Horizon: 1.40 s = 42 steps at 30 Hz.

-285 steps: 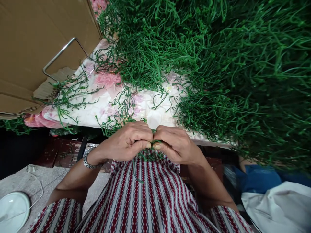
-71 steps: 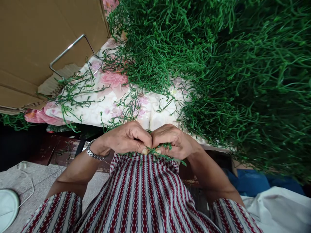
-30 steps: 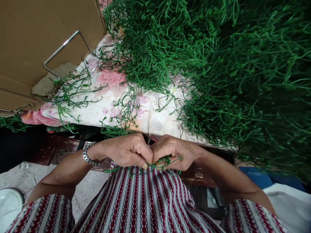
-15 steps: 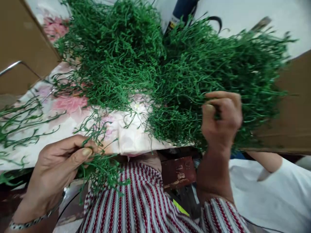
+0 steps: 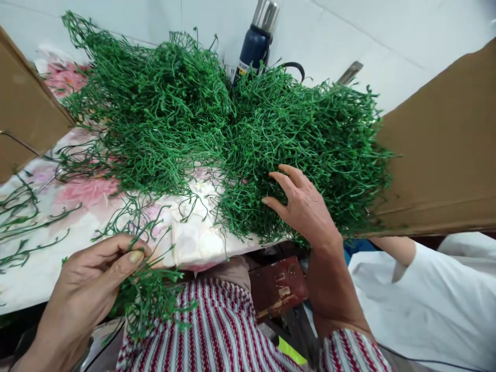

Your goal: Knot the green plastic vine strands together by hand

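Observation:
My left hand (image 5: 96,279) pinches a small bunch of green plastic stems (image 5: 151,294) between thumb and forefinger, near the table's front edge. Part of the bunch hangs below the hand and part sticks up over the tablecloth. My right hand (image 5: 304,206) is over the front of the right-hand pile of green stems (image 5: 287,134), with fingers apart and nothing seen in them. Whether its fingertips touch the stems I cannot tell. A second big heap of green stems (image 5: 155,108) lies to the left, against the first.
A flowered tablecloth (image 5: 93,194) covers the table. Loose stems (image 5: 23,222) lie at the left. Behind the piles stands a dark blue thermos (image 5: 253,46). Cardboard (image 5: 442,139) walls the right side, more cardboard (image 5: 27,98) the left. A person's white-clothed arm (image 5: 434,279) is at the right.
My right hand has gone from curled to spread fingers and moved left over the pile. The left hand keeps its bunch. The whole view has shifted, showing more of the thermos.

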Tool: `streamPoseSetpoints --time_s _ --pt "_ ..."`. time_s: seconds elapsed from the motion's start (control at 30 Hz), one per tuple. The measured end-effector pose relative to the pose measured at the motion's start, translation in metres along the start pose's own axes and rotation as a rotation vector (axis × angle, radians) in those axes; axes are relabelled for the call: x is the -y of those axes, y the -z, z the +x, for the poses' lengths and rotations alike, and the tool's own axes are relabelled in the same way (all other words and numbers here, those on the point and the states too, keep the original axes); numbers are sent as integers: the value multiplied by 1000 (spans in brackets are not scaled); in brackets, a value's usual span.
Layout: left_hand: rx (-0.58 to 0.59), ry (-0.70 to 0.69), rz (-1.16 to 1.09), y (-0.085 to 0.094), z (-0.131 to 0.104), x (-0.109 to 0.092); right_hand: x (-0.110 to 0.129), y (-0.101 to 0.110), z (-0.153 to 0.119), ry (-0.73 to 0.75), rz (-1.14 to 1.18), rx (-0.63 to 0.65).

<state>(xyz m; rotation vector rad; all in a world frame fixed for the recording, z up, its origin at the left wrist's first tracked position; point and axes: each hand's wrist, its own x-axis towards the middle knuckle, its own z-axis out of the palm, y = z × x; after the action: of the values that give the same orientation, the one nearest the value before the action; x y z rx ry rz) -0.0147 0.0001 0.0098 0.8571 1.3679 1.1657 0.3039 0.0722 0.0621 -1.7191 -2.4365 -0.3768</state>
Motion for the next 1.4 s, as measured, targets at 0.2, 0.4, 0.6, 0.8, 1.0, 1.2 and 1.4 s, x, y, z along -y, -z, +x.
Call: streamPoseSetpoints --time_s 0.2,0.4,0.6,0.8,1.0,1.2,1.4 --pt "-17 -190 49 -4 0 -2 4 -7 -8 36 -65 -165" --pt "-11 -350 86 -5 10 0 -4 -60 0 -29 -56 -302" --pt "62 -352 70 -9 18 0 3 -34 -8 -129 97 -303" --pt "118 -363 22 -9 17 0 62 -11 -14 67 481 -409" --pt "108 -364 -2 -10 14 5 140 -39 11 488 1035 -121" --pt "58 -461 -20 -6 14 9 165 -57 8 446 1228 -21" --pt "39 -504 45 -9 13 9 163 -60 2 334 1249 0"
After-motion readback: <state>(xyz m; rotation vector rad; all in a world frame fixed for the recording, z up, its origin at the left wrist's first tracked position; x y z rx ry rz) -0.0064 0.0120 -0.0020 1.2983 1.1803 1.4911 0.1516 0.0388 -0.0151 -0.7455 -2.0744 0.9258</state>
